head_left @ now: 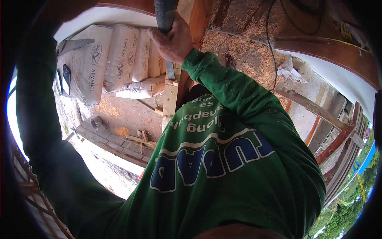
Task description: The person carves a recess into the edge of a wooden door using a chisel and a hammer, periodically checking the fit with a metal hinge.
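While the left sleeve [43,107] climbs the far left side, the left hand [65,8] at its end is only a dark, shadowed shape, cut off above, so I cannot tell whether it is open or closed or what it touches. Just right of that sleeve, several pale bags [121,59] lie side by side; on the leftmost one, a grey metal blade [75,45] rests across the far left corner and a dark phone [66,75] lies by the left edge. Nearer than the bags, a short round can [96,122] sits toward the floor's left side, with wood scraps [143,138] to its right. Next comes a light wooden beam [171,104], running lengthwise beside the person's body. Above its far end, the right hand [175,40] is closed firmly around a black-handled tool [164,15], fingers wrapped and thumb side toward the left; a flat metal strip [170,71] shows below the fist, its lower end at the beam. Farther right, bare toes [230,61] show on the floor [254,59] among curly shavings, then a dark cable [269,38] and a crumpled white sack [295,69] near the floor's right edge.
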Demonstrator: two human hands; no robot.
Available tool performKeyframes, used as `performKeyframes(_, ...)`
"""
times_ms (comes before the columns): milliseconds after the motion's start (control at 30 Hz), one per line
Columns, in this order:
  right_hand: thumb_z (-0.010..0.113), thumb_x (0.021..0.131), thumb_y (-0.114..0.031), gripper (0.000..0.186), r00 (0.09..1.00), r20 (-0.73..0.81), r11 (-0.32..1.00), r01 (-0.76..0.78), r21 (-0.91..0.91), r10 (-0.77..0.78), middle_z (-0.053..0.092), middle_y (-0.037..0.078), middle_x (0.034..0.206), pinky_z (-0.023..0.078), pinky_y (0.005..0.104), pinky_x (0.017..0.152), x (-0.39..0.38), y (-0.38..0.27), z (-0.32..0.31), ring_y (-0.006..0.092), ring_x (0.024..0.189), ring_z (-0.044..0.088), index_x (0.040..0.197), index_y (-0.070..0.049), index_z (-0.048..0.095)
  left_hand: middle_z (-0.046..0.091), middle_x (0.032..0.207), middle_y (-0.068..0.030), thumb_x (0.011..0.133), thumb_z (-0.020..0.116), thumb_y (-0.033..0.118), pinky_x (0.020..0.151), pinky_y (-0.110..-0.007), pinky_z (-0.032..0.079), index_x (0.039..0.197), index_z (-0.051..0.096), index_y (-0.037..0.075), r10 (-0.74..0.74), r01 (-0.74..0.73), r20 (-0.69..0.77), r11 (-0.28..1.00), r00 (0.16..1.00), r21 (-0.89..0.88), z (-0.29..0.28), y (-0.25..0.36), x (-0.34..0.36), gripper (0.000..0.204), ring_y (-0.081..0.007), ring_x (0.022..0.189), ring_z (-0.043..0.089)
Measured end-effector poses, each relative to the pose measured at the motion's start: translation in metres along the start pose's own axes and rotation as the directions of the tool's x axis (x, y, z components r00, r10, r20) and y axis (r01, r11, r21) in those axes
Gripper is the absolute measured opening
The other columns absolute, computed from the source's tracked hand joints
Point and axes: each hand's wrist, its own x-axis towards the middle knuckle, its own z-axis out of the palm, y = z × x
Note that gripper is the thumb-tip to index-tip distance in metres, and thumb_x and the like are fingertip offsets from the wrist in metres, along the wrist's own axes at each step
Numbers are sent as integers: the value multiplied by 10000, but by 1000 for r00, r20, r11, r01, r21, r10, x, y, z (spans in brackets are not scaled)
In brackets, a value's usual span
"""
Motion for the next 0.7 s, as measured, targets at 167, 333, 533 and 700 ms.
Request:
performKeyframes(167, 605, 741, -86, 189, 999, 35, 997, -32, 66, 30, 477, -15, 640, 383, 226, 482, -1, -4, 2, 48, 543, 434, 831, -42, 445, 560, 968, -162, 719, 501, 120, 809, -373, 432, 1047, 509, 16, 83, -95, 89, 984, 993, 148, -2, -7, -7, 344, -290, 928, 534)
performKeyframes(333, 597, 734, -70, 167, 998, 0, 997, -68, -47, 69, 481, -15, 633, 379, 230, 473, 2, -2, -6, 53, 531, 438, 821, -42, 457, 569, 941, -180, 680, 533, 81, 779, -356, 440, 1077, 500, 15, 139, -143, -51, 986, 989, -83, 29, -18, 5, 404, -298, 889, 544)
performKeyframes(533, 603, 702, -131, 235, 1000, -16, 1000, -13, 7, 13, 496, 33, 590, 413, 265, 475, 1, 0, -5, 108, 499, 479, 849, -20, 456, 573, 854, -174, 644, 524, 57, 742, -338, 449, 1026, 523, 10, 124, -126, -140, 992, 982, -10, 12, -13, 5, 385, -269, 823, 563)
performKeyframes(700, 612, 728, -118, 176, 1000, -22, 998, -4, -67, 3, 478, -2, 587, 383, 249, 457, -3, -9, -1, 75, 500, 450, 790, -48, 464, 573, 854, -176, 637, 542, 47, 717, -328, 457, 1027, 507, -27, 336, -334, 70, 942, 939, -31, 26, -16, 8, 399, -261, 813, 565)
